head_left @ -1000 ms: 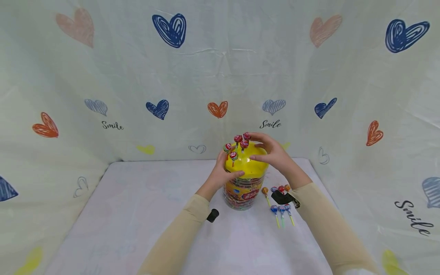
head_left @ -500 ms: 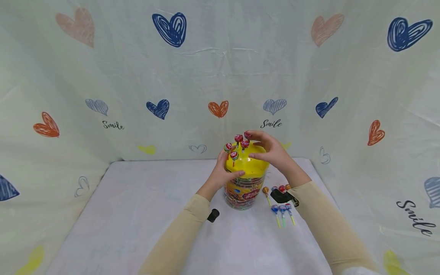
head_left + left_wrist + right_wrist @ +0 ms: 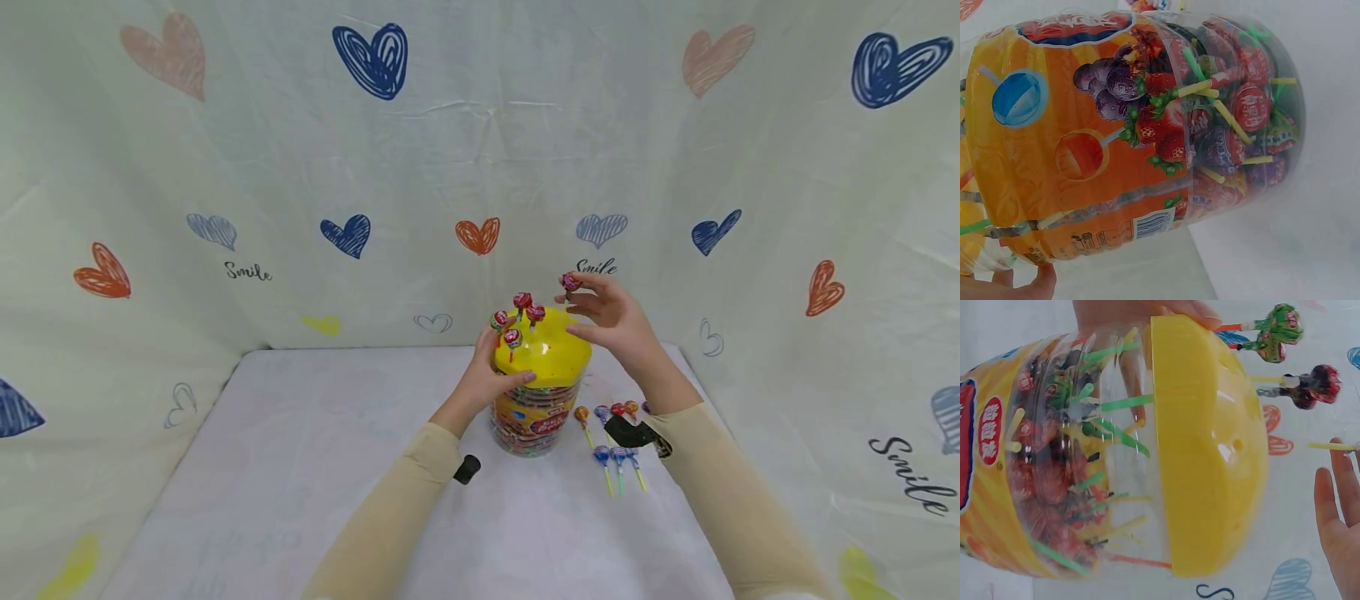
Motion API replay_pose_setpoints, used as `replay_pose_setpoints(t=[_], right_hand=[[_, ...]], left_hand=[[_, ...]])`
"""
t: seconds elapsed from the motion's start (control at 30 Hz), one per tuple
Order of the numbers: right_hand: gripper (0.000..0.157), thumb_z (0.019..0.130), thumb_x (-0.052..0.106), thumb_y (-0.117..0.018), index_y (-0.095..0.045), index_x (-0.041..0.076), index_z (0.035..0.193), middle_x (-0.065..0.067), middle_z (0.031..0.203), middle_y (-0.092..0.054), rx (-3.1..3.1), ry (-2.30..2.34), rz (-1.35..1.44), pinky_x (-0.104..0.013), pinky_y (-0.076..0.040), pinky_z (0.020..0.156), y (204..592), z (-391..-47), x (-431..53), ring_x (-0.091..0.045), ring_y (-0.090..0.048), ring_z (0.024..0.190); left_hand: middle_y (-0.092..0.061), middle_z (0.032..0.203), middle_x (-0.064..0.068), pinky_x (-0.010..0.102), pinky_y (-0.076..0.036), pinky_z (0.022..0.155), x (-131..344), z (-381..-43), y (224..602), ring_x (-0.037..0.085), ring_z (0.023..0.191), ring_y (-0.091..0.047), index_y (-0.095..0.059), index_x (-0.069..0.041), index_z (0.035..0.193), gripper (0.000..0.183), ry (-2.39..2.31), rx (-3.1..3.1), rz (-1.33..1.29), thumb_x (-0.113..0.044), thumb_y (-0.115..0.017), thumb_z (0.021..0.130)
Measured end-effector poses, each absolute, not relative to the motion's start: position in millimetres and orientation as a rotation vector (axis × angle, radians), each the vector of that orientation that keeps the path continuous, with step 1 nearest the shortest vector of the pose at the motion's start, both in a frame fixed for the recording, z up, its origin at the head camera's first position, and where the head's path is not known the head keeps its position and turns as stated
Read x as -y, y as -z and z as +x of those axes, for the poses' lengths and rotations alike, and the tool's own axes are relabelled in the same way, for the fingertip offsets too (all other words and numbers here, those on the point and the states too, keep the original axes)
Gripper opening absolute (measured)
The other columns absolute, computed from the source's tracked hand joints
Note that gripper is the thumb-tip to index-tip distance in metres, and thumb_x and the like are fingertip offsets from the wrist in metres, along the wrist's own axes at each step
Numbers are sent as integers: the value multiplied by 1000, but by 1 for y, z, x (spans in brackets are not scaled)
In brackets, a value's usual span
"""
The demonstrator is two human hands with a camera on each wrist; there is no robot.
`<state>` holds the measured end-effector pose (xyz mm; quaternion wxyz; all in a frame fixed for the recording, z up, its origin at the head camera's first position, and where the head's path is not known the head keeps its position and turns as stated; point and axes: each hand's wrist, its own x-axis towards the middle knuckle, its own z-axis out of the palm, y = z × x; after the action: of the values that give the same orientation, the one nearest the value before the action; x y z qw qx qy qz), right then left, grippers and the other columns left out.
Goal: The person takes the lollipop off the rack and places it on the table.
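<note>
A clear plastic jar (image 3: 531, 421) packed with wrapped lollipops stands on the table under a yellow domed lid (image 3: 555, 354). My left hand (image 3: 486, 377) grips the jar around its lid edge, thumb in front. Several red and green wrapped lollipops (image 3: 522, 300) poke up from holes on the lid's left side. Up and right of the lid, my right hand (image 3: 617, 321) pinches a dark red lollipop (image 3: 570, 282). In the right wrist view its yellow stick (image 3: 1322, 446) is clear of the lid, and small bare holes show there.
Right of the jar, loose lollipops lie in two rows; blue ones (image 3: 602, 454) are in front, and an orange one (image 3: 581, 413) and others behind, partly hidden by the right wrist camera (image 3: 630, 432). A white cloth (image 3: 480, 158) with printed hearts hangs behind the white table (image 3: 337, 400).
My right hand has moved right and up off the lid, drawing a lollipop out of it. The left hand stays on the jar.
</note>
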<state>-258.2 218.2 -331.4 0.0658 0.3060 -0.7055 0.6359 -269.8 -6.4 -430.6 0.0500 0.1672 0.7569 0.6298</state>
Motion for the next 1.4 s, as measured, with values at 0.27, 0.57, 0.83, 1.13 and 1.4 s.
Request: replay_pose_setpoints(t=[0.27,0.57,0.83,1.13,1.4], right_hand=[[54,86,-16,-61,-48,3,135,-17,130,-54,2074,-2058,794,-30,-54,88,344,-243,-249,-24,-64,104],[50,88,-14,-61,-47,2,134,-7,125,-57,2222,-2008,673,-31,-57,80,379,-230,-284,-19,-65,97],[48,89,-3,-66,-48,3,133,-6,126,-57,2422,-1884,479,-29,-57,79,415,-215,-314,-15,-63,99],[49,92,11,-69,-50,-1,136,-19,129,-56,2612,-1806,230,-27,-56,80,462,-202,-351,-12,-64,98],[52,91,14,-69,-51,1,138,-28,129,-53,2760,-1779,-16,-32,-57,81,497,-201,-373,-41,-62,103]], left_hand=[[-13,155,0,50,-33,110,4,-270,431,28,136,-32,-31,-39,149,83,-1912,-2320,502,-32,-80,82],[-18,151,1,49,-33,111,5,-269,430,27,136,-33,-31,-39,149,81,-1917,-2318,511,-29,-78,84],[-17,152,1,50,-33,110,5,-269,430,28,135,-33,-31,-41,148,81,-1915,-2318,488,-29,-79,84],[-19,151,1,51,-34,109,4,-268,430,28,134,-34,-31,-41,148,80,-1918,-2309,482,-29,-78,84],[-13,155,0,51,-32,110,4,-267,429,29,136,-33,-30,-39,149,82,-1903,-2323,455,-29,-79,84]])
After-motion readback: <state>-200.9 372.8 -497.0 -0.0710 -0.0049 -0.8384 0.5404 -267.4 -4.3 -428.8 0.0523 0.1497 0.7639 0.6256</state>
